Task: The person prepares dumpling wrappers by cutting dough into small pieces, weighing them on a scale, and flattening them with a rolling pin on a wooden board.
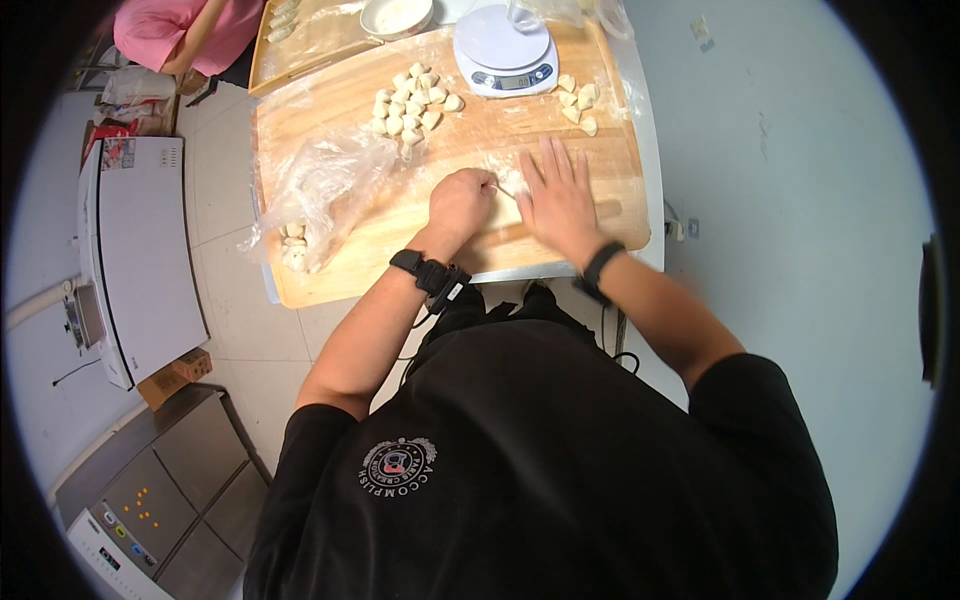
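Observation:
My left hand (459, 201) is curled at the edge of a flattened piece of dough (505, 211) on the wooden board (337, 281); its fingertips are partly hidden. My right hand (561, 201) lies palm down with its fingers spread, slightly blurred. Beneath its palm runs what looks like a wooden rolling pin (517, 234), also blurred. White flour (507, 174) dusts the board just beyond the dough. Farther off sits a cluster of small dough pieces (409, 105). A smaller group (570, 112) lies at the right, by the kitchen scale (504, 49).
A clear plastic bag (337, 172) partly covers more dough pieces (295, 241) at the left. Behind are a wooden tray (300, 71) and a white bowl (396, 16). A person in pink (180, 34) is at the upper left. A wall (750, 187) borders the right side.

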Demonstrator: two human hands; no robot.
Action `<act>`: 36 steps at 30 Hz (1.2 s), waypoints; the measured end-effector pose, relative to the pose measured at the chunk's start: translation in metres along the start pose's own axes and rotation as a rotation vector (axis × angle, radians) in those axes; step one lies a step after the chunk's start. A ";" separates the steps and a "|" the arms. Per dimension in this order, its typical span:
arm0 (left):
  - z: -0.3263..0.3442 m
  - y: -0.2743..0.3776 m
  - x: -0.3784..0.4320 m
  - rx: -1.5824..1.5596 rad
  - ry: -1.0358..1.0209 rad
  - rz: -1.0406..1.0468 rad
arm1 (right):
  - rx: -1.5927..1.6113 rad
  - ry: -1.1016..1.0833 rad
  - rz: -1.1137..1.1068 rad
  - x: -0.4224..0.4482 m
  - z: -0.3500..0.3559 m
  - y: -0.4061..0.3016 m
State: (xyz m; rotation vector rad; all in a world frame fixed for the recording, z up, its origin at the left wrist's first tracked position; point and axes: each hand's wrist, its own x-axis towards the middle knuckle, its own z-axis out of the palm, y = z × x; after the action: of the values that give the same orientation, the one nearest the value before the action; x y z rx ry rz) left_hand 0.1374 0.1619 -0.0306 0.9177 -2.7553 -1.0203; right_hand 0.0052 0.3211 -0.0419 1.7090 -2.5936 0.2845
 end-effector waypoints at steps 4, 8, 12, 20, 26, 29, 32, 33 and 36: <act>-0.003 -0.002 -0.008 -0.133 -0.009 -0.200 | 0.050 -0.103 -0.041 -0.070 -0.016 -0.004; 0.000 -0.012 -0.023 -0.183 -0.057 -0.051 | 0.057 -0.066 -0.037 -0.039 -0.010 -0.001; 0.001 0.000 -0.013 0.018 -0.012 0.101 | 0.013 0.015 -0.006 0.032 0.001 0.008; -0.002 -0.001 -0.001 -0.029 0.019 -0.017 | 0.066 -0.034 -0.010 -0.041 -0.010 -0.006; -0.007 -0.002 -0.018 -0.167 -0.086 -0.134 | 0.063 -0.075 -0.056 -0.042 -0.007 -0.001; -0.005 0.000 -0.014 -0.033 -0.081 -0.043 | 0.039 -0.010 -0.041 0.016 0.000 0.004; -0.001 0.008 0.000 0.050 -0.048 0.011 | -0.027 0.034 -0.025 0.055 0.007 0.014; -0.001 0.007 0.003 0.060 -0.039 0.018 | -0.029 0.081 -0.005 0.061 0.009 0.014; 0.001 -0.001 0.004 0.063 0.012 0.014 | 0.017 0.065 -0.005 0.027 0.005 0.002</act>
State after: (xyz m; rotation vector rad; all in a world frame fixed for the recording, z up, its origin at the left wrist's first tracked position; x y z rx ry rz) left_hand 0.1344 0.1603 -0.0327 0.9077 -2.7950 -0.9270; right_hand -0.0067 0.2962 -0.0443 1.6826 -2.5481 0.3568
